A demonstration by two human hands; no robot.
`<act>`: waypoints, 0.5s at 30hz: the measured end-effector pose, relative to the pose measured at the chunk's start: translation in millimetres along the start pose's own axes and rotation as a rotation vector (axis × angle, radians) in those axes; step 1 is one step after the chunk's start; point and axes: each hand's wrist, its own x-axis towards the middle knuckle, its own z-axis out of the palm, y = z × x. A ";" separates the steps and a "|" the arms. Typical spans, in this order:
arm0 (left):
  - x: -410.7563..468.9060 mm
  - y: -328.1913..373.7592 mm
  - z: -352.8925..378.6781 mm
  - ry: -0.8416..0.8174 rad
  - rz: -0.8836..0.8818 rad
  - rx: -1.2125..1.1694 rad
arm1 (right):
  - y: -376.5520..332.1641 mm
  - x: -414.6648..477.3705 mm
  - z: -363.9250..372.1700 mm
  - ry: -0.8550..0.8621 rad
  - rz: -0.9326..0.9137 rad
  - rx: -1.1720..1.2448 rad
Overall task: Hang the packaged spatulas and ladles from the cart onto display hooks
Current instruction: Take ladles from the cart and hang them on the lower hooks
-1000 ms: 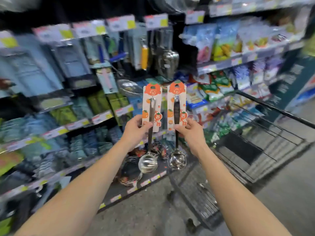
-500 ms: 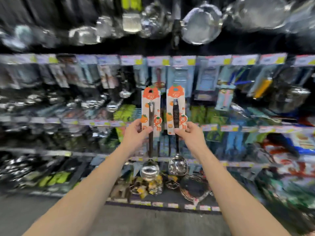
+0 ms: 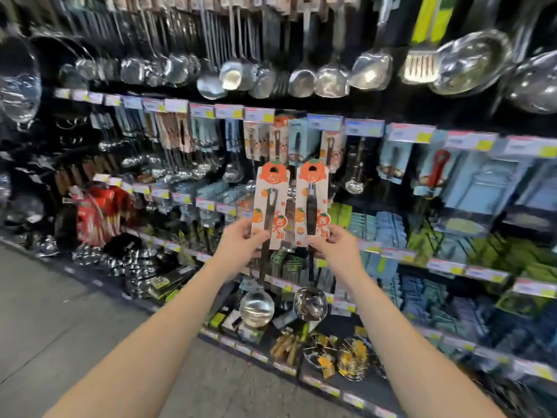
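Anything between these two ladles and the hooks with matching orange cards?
Nothing visible. The left hand and right hand hold the left ladle pack and right ladle pack in open air, below the hanging orange-card packs; hook tips are too blurred to judge.

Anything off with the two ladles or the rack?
Nothing stands out. The left hand pinches the card of the left ladle, the right hand that of the right ladle; both cards are upright and untorn, holes clear. The rack is too blurred to judge.
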 end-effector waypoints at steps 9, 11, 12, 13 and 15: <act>76.2 -34.0 -80.7 0.046 0.003 -0.028 | 0.5 80.3 102.8 -0.033 -0.009 -0.040; 102.5 -39.5 -93.4 0.036 -0.002 -0.027 | -0.3 106.9 120.6 -0.035 0.001 -0.009; 115.6 -41.1 -98.4 0.028 -0.003 -0.026 | 2.6 121.6 127.9 -0.031 0.013 0.008; 128.4 -42.8 -102.5 0.021 -0.003 -0.029 | 2.4 133.3 135.0 -0.022 0.017 0.029; 151.4 -44.6 -109.1 -0.009 0.008 -0.036 | 7.6 157.0 147.9 -0.015 0.027 0.049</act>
